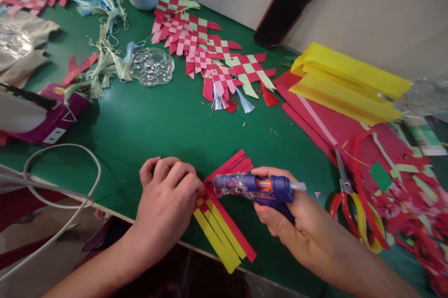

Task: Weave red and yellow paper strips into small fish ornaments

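Observation:
My right hand is wrapped round the handle of a blue hot glue gun, a clear glue stick jutting from its back. The nozzle points left, at a partly woven piece of red and yellow paper strips on the table. Close by the nozzle, the curled fingers of my left hand grip the woven piece at its left corner; the fingertips are partly hidden. Loose yellow strips fan out toward the table's front edge, and red strips reach up behind the glue gun.
Finished woven paper fish lie across the back, some with tassels. A clear tray of googly eyes and pale tassels sit to their left. Scissors, yellow paper and red scraps are rightward. A white cable loops at left.

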A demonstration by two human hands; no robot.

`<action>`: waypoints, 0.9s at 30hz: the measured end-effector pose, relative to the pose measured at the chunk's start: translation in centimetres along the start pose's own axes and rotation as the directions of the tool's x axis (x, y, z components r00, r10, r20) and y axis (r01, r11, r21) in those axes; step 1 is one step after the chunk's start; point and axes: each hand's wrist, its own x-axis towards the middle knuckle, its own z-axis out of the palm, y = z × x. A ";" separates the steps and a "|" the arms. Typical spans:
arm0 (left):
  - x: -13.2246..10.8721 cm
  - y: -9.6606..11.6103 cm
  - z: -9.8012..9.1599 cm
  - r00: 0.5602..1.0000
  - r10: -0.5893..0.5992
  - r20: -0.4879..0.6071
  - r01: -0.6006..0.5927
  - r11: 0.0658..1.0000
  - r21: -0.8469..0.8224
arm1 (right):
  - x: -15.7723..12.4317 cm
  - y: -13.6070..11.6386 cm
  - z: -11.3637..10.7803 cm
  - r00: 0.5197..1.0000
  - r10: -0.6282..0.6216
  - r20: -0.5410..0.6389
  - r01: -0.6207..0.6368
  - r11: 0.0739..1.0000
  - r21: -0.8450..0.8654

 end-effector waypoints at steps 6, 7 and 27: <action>0.0 0.0 -0.1 1.000 0.005 0.012 -0.005 1.000 0.000 | 0.1 -0.4 0.2 1.000 -0.031 -0.005 0.030 0.998 -0.058; 0.0 0.0 -0.1 1.000 0.006 0.014 -0.006 1.000 -0.001 | 0.1 -0.4 0.3 0.999 -0.035 -0.008 0.035 0.997 -0.067; 0.0 0.0 -0.1 1.000 0.005 0.013 -0.005 1.000 -0.003 | 0.1 -1.0 0.1 0.995 -0.087 -0.050 0.080 0.989 -0.125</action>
